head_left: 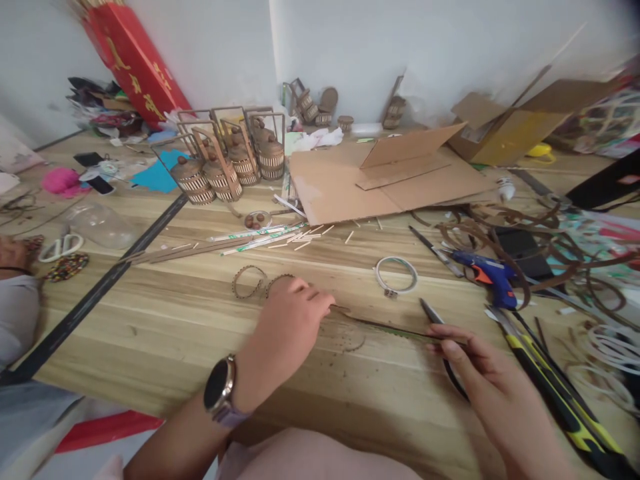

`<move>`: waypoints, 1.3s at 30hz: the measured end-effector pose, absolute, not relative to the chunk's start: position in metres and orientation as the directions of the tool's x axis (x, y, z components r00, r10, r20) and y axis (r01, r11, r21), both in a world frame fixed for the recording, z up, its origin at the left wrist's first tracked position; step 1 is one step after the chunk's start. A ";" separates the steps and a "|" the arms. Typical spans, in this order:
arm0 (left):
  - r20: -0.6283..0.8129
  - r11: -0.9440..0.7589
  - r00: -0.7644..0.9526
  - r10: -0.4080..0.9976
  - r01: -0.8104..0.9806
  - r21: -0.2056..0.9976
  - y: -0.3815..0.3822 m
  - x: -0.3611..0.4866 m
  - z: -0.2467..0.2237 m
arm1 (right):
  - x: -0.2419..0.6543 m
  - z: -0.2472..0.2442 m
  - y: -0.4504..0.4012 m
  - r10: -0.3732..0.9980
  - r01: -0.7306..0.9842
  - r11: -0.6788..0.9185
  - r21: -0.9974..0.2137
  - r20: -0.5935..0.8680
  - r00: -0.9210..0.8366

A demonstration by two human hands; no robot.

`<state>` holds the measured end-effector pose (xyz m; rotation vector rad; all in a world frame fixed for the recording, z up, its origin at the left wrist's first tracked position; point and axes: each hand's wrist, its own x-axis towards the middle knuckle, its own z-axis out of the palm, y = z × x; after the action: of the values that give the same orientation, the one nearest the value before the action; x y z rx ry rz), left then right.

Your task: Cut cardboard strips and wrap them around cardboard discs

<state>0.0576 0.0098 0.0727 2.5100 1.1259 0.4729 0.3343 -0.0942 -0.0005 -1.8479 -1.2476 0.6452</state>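
Note:
A thin dark strip with a greenish lower edge stretches between my two hands above the table. My left hand, with a watch on its wrist, is closed at the strip's left end, fingertips together. My right hand pinches the other end between thumb and fingers. A dark pointed tool with a curved handle also runs under the right fingers; whether it is gripped or lies on the table, I cannot tell. Beside my left hand lies a curled notched strip, and a second is partly hidden behind the hand. A white ring lies farther back.
Small lidded baskets with handles stand at back left, beside flat cardboard. Short pale sticks lie in front. At right are a blue glue gun, a yellow-black cutter and brown strips. Another person's arm rests at left.

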 end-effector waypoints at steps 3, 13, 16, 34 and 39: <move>0.121 -0.581 0.641 0.758 0.578 0.572 0.011 0.073 0.064 | 0.332 -0.004 -0.095 0.934 0.541 -0.180 -0.822 0.031 0.357; 0.070 -0.477 0.631 0.772 0.504 0.720 0.011 0.099 0.031 | 0.332 0.000 -0.094 0.955 0.676 -0.127 -0.726 0.096 0.282; 0.070 -0.486 0.644 0.762 0.496 0.720 0.012 0.098 0.030 | 0.333 -0.004 -0.093 0.961 0.694 -0.126 -0.709 0.088 0.264; 0.105 -0.570 0.685 0.721 0.499 0.653 0.013 0.100 0.017 | 0.287 0.023 -0.055 0.967 0.657 -0.007 -0.754 0.162 0.196; 0.083 -0.544 0.657 0.749 0.539 0.643 0.013 0.097 0.017 | 0.272 0.034 -0.039 0.944 0.743 0.216 -0.633 0.330 0.007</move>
<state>0.0971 0.0134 0.0175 2.2880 0.9945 0.4709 0.2722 -0.0394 0.0337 -1.5730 -1.7797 0.3571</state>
